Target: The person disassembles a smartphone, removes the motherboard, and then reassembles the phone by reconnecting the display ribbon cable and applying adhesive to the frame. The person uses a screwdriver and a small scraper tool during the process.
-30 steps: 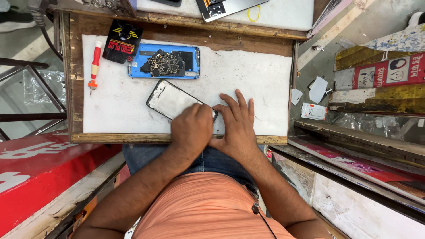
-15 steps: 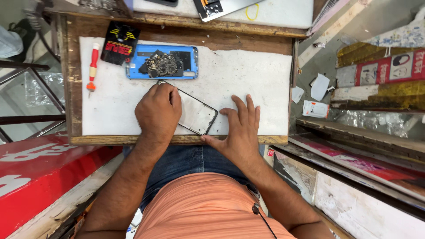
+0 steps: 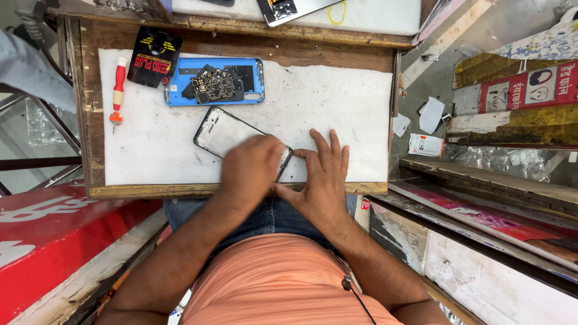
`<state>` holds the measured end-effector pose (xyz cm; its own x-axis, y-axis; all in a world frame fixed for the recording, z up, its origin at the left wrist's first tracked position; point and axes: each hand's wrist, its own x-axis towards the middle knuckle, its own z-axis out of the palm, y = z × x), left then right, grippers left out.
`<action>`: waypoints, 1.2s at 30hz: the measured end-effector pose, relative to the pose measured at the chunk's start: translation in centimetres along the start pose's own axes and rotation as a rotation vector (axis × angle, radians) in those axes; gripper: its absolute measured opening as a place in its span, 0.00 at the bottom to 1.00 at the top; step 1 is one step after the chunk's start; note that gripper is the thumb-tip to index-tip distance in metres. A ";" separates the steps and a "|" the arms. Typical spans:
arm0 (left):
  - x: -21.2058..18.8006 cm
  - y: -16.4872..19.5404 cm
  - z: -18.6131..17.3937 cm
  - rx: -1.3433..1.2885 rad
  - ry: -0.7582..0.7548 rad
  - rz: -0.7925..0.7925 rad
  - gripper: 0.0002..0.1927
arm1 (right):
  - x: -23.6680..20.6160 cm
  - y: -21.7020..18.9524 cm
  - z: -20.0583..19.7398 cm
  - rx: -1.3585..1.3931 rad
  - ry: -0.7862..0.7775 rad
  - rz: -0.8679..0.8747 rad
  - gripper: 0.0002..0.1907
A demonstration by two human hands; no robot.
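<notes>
1. A phone frame (image 3: 232,135), black-edged with a pale inner face, is lying tilted on the white mat (image 3: 337,102).
2. The left hand (image 3: 253,165) is covering its near end; its grip cannot be told.
3. The right hand (image 3: 322,174) is resting flat, fingers spread, touching the frame's corner.

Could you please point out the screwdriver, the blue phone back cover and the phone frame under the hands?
screwdriver (image 3: 118,84): head view, red handle.
blue phone back cover (image 3: 256,69): head view, right rim.
phone frame (image 3: 224,129): head view, pale middle.
</notes>
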<state>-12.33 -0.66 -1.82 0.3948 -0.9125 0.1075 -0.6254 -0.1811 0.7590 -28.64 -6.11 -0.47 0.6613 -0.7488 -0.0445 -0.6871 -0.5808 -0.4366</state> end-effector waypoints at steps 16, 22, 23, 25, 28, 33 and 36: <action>1.9 -4.9 -6.7 0.180 0.289 -0.034 0.06 | -0.8 -0.4 -0.3 -0.055 0.005 -0.018 0.36; 2.3 -5.2 -6.0 0.330 0.251 -0.064 0.06 | -0.8 -0.3 0.2 -0.075 -0.004 -0.025 0.36; 2.3 -5.2 -6.0 0.348 0.247 -0.060 0.06 | -0.8 -0.3 0.2 -0.074 -0.002 -0.024 0.37; 2.3 -5.2 -5.9 0.383 0.252 -0.060 0.05 | -0.9 -0.2 0.3 -0.076 0.002 -0.026 0.39; 2.3 -5.2 -5.3 0.435 0.277 -0.056 0.04 | -0.9 -0.2 0.3 -0.086 0.007 -0.029 0.41; 2.5 -5.0 -3.8 0.521 0.204 -0.080 0.04 | -0.8 -0.2 0.4 -0.096 0.000 -0.025 0.42; 1.8 -3.7 -2.3 0.524 0.215 0.008 0.06 | -0.7 -0.3 0.3 -0.091 0.016 -0.032 0.41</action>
<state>-7.76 -0.81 -3.00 0.4827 -0.8293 0.2815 -0.8578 -0.3829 0.3429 -28.82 -5.27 -0.61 0.6785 -0.7344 -0.0170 -0.6909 -0.6302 -0.3542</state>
